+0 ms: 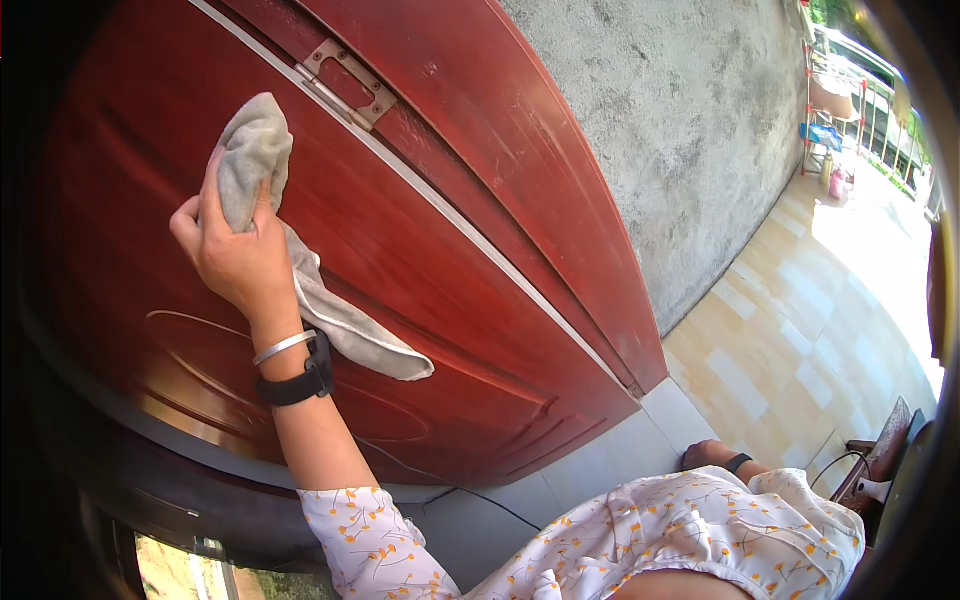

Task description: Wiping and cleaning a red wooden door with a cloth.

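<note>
My left hand [244, 259] grips a folded grey cloth [255, 154] against a red wooden door [420, 322]. The cloth bunches up past my fingers, and its loose end [367, 341] hangs down across the door beside my wrist. A silver bangle [285, 347] and a black wristband [296, 381] circle that wrist. Low on the right, beyond my patterned white top [645, 525], my right hand [705, 454] hangs above the tiles, apart from the door. Its fingers are small and dark here, so whether it holds anything is unclear.
A metal hinge [349, 86] joins the door to its red frame [510, 150]. Beside it stands a rough grey wall [660, 135]. A thin cable [480, 499] crosses the floor tiles [750, 375]. A rack [832, 112] stands far off, and dark furniture [877, 457] sits at right.
</note>
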`<state>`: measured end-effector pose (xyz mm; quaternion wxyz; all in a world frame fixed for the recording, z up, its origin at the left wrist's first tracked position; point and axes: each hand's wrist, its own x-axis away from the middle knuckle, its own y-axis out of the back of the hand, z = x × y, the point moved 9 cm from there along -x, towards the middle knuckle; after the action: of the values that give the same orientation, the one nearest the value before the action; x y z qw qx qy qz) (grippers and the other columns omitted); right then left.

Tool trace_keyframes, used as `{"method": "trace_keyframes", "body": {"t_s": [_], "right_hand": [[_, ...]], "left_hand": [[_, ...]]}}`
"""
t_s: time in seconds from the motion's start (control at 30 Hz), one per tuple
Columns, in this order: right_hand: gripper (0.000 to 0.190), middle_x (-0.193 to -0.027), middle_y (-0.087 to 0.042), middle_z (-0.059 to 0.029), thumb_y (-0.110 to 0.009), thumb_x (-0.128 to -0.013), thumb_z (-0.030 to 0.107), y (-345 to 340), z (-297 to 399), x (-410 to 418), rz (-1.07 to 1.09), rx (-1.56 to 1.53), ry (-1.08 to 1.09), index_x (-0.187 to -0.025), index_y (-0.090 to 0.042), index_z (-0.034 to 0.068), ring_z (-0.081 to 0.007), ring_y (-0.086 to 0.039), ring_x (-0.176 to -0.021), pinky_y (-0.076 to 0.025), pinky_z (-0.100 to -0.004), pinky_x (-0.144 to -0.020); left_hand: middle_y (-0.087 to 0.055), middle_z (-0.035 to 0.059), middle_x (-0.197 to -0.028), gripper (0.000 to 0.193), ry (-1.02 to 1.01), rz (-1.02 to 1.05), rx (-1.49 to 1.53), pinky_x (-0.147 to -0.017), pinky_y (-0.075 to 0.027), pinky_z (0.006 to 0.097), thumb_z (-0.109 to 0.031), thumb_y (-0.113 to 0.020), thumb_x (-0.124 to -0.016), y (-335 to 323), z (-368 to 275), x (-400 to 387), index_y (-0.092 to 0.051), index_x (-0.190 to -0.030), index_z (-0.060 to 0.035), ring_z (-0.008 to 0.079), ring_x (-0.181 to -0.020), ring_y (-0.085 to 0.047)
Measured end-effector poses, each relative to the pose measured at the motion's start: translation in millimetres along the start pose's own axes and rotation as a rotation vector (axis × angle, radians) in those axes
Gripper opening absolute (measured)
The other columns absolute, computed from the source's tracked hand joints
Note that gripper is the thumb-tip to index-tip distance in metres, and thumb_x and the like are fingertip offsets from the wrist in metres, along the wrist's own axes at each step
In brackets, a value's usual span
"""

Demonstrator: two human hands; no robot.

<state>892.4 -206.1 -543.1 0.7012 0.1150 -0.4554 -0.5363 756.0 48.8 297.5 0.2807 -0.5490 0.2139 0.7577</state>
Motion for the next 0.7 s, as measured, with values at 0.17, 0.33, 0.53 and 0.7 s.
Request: {"method": "trace_keyframes", "body": {"t_s": [0.17, 0.33, 0.53, 0.7], "right_hand": [[0.027, -0.098, -0.070, -0.0144, -0.055, -0.086, 0.032, 24.2, 1.3, 7.6, -0.121, -0.095, 0.012, -0.098, -0.069, 0.012, -0.0349, -0.065, -0.094, -0.052, -0.0456, -0.082], [0.025, -0.095, -0.069, -0.0153, -0.058, -0.084, 0.034, 67.2, 18.9, 26.9, -0.118, -0.218, -0.127, -0.098, -0.071, 0.017, -0.0353, -0.065, -0.092, -0.051, -0.0439, -0.082], [0.029, -0.098, -0.069, -0.0153, -0.060, -0.085, 0.040, 50.8, 6.0, 26.1, -0.039, -0.203, -0.075, -0.100, -0.070, 0.017, -0.0340, -0.063, -0.096, -0.050, -0.0435, -0.085], [0.031, -0.098, -0.069, -0.0131, -0.060, -0.085, 0.041, 49.4, 27.7, 32.8, -0.007, -0.123, -0.007, -0.102, -0.070, 0.018, -0.0332, -0.064, -0.098, -0.050, -0.0425, -0.085]], "left_hand": [[-0.048, 0.0093, -0.094, 0.057, -0.083, 0.091, 0.115, -0.076, -0.049, 0.0402, -0.005, -0.078, -0.067, -19.5, -31.7, 61.8, -0.065, -0.121, -0.0188, 0.0282, -0.087, -0.056], [-0.046, 0.0078, -0.091, 0.051, -0.113, 0.538, 0.148, -0.071, -0.047, 0.0424, -0.010, -0.070, -0.070, -16.0, -51.9, 262.8, -0.064, -0.118, -0.0253, 0.0292, -0.084, -0.054], [-0.053, 0.0092, -0.089, 0.031, 0.322, 1.018, 0.373, -0.068, -0.050, 0.0446, -0.022, -0.076, -0.065, 1.1, -28.0, 378.1, -0.070, -0.094, -0.0122, 0.0322, -0.084, -0.059], [-0.059, 0.0111, -0.079, 0.029, 0.355, 0.852, 0.375, -0.062, -0.049, 0.0421, -0.034, -0.068, -0.083, 23.6, -7.3, 287.7, -0.071, -0.095, -0.0072, 0.0325, -0.071, -0.061]]}}
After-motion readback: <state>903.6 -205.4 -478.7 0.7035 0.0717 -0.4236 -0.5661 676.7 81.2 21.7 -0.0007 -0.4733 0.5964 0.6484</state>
